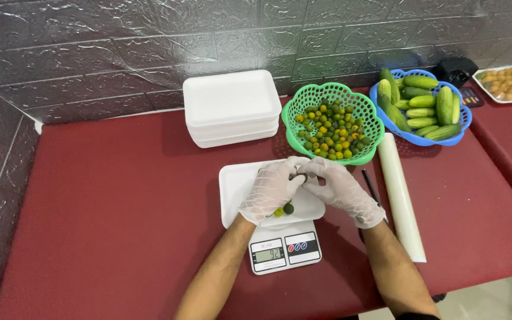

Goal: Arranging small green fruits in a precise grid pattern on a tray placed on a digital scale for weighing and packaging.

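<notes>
Both my hands wear thin clear gloves and meet over a white foam tray that rests on a small white kitchen scale. My left hand and my right hand pinch a small dark green fruit between their fingertips. A few small green and yellow fruits lie on the tray under my left palm. Just behind the hands stands a green plastic basket full of the same small fruits.
A stack of white foam trays sits at the back. A blue basket holds cucumbers. A roll of clear film and a dark pen-like tool lie right of the scale. A tray of brown fruits stands far right.
</notes>
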